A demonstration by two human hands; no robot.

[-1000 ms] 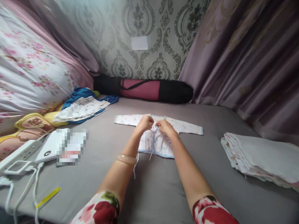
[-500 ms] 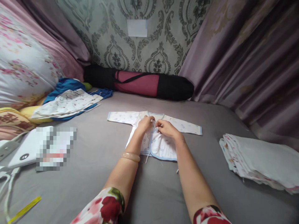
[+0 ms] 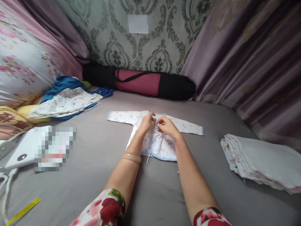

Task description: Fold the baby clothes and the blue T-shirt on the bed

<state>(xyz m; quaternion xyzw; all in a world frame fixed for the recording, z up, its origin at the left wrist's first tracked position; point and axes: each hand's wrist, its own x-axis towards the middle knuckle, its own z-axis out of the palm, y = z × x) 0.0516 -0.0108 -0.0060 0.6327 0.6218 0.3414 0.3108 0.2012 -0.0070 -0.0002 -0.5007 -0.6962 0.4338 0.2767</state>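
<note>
From the head camera, a small white baby shirt [image 3: 162,146] with pale blue trim lies flat on the grey bed sheet [image 3: 98,163], sleeves spread out to either side, roughly in the middle of the bed and straight ahead of the person. Both hands meet over its chest, just below the neckline. The left hand [image 3: 147,121] has its fingers curled in and pinched on a thin white tie string [image 3: 155,124] at the shirt's front; the right hand [image 3: 166,125] is likewise closed, thumb and fingertips nipping the same tie from the other side, so the two hands nearly touch. A pale bangle [image 3: 131,157] sits on the left wrist, and both forearms come out of red floral sleeves [image 3: 103,210]. To the right, well apart from the shirt, a stack of folded cloths [image 3: 261,163] rests on the sheet. To the left lie a loose white printed garment [image 3: 66,102] over blue fabric [image 3: 62,84], and nearer the camera a white device [image 3: 20,153] with cords. Against the patterned wall at the far edge sits a rolled pink mat in a black bag [image 3: 141,83]. A yellow strip [image 3: 22,211] lies at the near left corner.
</note>
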